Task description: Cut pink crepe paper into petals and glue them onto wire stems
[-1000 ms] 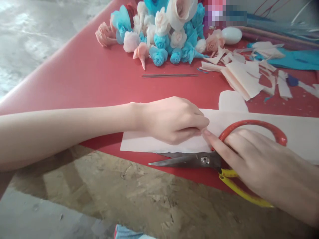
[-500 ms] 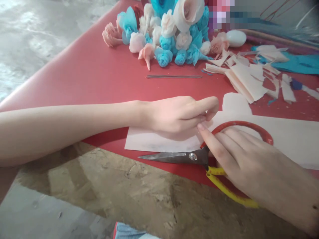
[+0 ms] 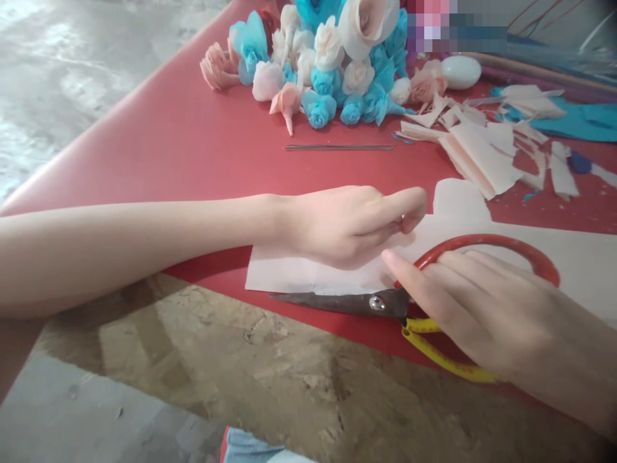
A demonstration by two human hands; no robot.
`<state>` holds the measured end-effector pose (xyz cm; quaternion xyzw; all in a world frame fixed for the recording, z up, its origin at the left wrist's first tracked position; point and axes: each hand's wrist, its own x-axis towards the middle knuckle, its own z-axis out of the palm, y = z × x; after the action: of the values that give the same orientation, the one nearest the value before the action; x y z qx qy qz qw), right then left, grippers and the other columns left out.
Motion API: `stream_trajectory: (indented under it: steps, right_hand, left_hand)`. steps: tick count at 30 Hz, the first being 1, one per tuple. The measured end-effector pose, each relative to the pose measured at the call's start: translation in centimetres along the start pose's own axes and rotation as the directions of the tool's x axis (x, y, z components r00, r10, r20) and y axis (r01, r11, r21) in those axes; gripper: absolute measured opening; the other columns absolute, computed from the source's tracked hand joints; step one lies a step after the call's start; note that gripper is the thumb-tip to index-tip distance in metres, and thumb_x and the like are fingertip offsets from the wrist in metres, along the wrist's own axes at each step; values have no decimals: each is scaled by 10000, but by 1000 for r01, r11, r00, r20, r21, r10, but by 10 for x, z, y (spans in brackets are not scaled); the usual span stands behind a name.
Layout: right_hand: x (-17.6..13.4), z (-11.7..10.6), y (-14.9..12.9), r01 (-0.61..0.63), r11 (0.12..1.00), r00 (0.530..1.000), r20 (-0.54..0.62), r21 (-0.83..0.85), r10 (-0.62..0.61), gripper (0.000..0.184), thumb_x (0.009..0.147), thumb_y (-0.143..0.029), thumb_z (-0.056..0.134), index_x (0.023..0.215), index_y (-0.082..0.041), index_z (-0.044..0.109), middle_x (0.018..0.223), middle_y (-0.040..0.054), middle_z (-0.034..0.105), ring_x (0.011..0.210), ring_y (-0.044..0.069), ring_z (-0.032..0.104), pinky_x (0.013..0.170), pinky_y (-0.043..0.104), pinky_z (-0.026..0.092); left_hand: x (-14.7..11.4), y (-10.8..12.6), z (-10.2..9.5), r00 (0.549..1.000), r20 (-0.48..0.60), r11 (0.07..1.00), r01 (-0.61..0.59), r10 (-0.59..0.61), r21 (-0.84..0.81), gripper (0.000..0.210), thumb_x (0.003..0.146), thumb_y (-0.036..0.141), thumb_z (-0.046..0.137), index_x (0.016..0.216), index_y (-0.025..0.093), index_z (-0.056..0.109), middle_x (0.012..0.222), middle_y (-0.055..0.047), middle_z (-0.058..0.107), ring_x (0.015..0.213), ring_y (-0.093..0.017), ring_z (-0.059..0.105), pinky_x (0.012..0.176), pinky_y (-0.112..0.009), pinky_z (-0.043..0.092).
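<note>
Red-and-yellow-handled scissors (image 3: 383,303) are being held by the right hand (image 3: 501,315), their blades lying together just by the near edge of the white paper (image 3: 282,273). Over that sheet the left hand (image 3: 354,225) is resting with bent fingers, whether pinching anything I cannot tell, while colourful flowers (image 3: 319,108) are sitting farther back on the red table (image 3: 193,154).

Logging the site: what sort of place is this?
Likely a craft workspace: paper flowers and scraps lie on a red table, and the right hand holds scissors.
</note>
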<state>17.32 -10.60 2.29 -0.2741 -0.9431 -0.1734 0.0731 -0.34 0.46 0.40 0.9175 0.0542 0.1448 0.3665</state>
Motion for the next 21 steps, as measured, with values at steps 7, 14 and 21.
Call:
stream_trajectory:
  steps: [7, 14, 21]
  right_hand:
    - [4, 1, -6, -56, 991, 990, 120, -124, 71, 428, 860, -120, 197, 1236, 38, 327, 677, 118, 584, 545, 257, 513, 440, 362, 379]
    - [-6, -1, -10, -65, 985, 985, 149, -162, 89, 476, 799, -66, 257, 1259, 35, 329, 748, 128, 550, 626, 273, 490, 509, 372, 381]
    - [-19, 1, -10, -58, 985, 987, 138, -164, 82, 523, 825, -56, 267, 1335, 54, 246, 784, 116, 493, 755, 288, 460, 655, 398, 388]
  left_hand:
    - [1, 1, 0, 1000, -11, 1000, 10, -10, 11, 87, 872, 129, 331, 850, 207, 361, 790, -16, 589, 565, -113, 478, 529, -238, 373]
    - [2, 3, 2, 999, -36, 999, 31, -30, 37, 97, 870, 125, 329, 833, 203, 375, 757, -15, 586, 575, -116, 509, 526, -232, 376]
    - [1, 1, 4, 998, -69, 999, 7, -4, 54, 107, 874, 125, 329, 854, 216, 380, 790, -17, 602, 590, -120, 536, 531, -240, 387]
